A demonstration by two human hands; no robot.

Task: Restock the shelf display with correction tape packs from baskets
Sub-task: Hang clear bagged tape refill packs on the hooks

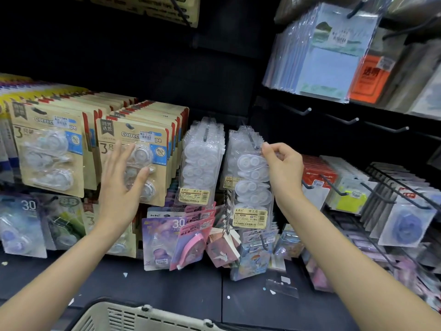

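My right hand [282,168] pinches the top edge of a clear correction tape pack [251,185] at the tip of a display hook, in front of a row of the same packs. A second row of clear packs [201,161] hangs just to its left. My left hand [120,185] is held up with fingers spread in front of the kraft-card three-piece correction tape packs [140,149]; whether it touches them I cannot tell. A pale plastic basket [133,317] sits at the bottom edge below my arms; its contents are hidden.
More kraft-card packs [50,144] hang at far left. Coloured tape packs [181,237] and small notebooks [255,256] hang below. Bare black hooks [343,120] stick out at upper right, above racks of sticky notes [353,199]. Plastic-wrapped pads [327,56] hang top right.
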